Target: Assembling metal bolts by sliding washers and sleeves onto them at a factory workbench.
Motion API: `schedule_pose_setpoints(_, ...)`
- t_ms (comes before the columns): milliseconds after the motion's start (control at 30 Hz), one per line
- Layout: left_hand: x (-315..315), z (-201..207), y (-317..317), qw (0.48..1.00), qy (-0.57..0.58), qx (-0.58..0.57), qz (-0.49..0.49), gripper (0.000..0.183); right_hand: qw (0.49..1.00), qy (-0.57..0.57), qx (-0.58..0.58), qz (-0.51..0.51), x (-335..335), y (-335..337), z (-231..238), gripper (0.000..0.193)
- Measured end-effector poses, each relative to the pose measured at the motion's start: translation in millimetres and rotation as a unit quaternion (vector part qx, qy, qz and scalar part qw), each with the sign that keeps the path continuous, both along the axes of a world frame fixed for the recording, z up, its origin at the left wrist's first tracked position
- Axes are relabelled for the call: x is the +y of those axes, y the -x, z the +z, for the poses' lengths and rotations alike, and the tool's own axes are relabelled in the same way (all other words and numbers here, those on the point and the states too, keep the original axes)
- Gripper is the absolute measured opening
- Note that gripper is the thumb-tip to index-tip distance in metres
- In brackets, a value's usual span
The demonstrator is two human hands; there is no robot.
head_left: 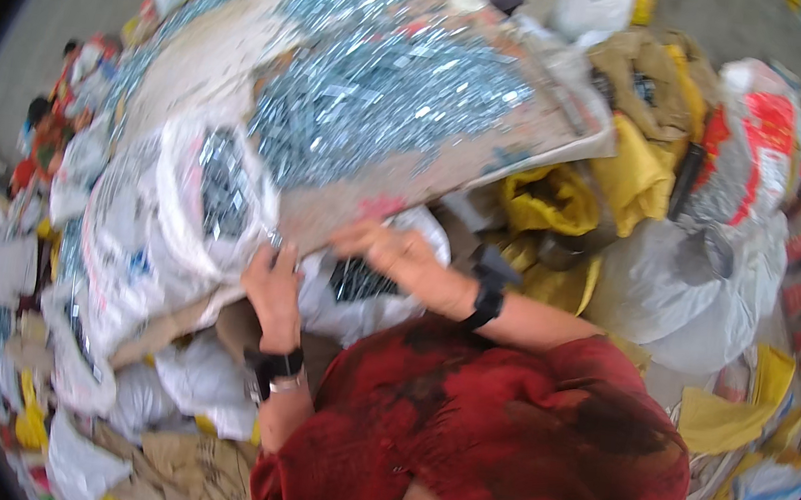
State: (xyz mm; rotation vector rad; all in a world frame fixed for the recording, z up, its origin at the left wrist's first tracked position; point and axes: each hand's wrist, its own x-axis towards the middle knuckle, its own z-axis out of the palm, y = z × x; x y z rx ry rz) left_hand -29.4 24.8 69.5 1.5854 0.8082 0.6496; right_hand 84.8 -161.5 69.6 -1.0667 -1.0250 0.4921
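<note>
Sorting station — both hands at the near edge of a board heaped with small metal pieces.

Left hand (270, 287), fingers curled on the rim of the clear plastic bag (194, 202) of pieces at its 11 o'clock; right hand (398, 255), fingers spread flat on the white bag (358, 280). Step judged: holding a bag mouth open for filling. Next calls for a steady rim grip while metal pieces (389, 91) at 12 o'clock slide down the board (532, 132). Obstructions — yellow sacks (550, 198) at 3 o'clock, crumpled bags underneath.

Loose dark-red garment with darker blotches covered the torso, black band circled the left wrist (277, 366) beside a thin silvery bangle, black watch-like band wrapped the right wrist (487, 297).
</note>
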Motion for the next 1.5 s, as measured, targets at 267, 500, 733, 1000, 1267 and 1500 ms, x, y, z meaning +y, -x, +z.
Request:
schedule_pose_setpoints(267, -45, -5, -6, 0.976, -0.104, -0.061, -0.184, 0.019, 0.992, 0.097, 0.066, -0.034, 8, -30, 7, 0.052)
schedule_pose_setpoints(500, -49, -12, -1, 0.959, -0.176, 0.018, -0.22, 0.02, 0.989, 0.086, 0.095, -0.078, 13, -27, 2, 0.039)
schedule_pose_setpoints(733, -66, 3, -3, 0.867, -0.479, 0.021, -0.134, 0.016, 0.887, 0.363, -0.254, -0.131, 6, -35, 12, 0.043)
schedule_pose_setpoints(1000, -24, 3, -3, 0.876, -0.123, -0.173, -0.433, 0.006, 0.969, 0.183, -0.124, 0.114, -5, -28, 15, 0.031)
schedule_pose_setpoints(1267, 40, 0, -1, 0.84, 0.457, -0.294, -0.011, 0.011, 0.934, 0.183, -0.026, -0.304, -1, -171, 3, 0.02)
schedule_pose_setpoints(1500, -14, -17, -19, 0.821, 0.493, -0.184, -0.221, 0.018, 0.791, 0.199, -0.195, -0.544, -15, -331, -20, 0.021)
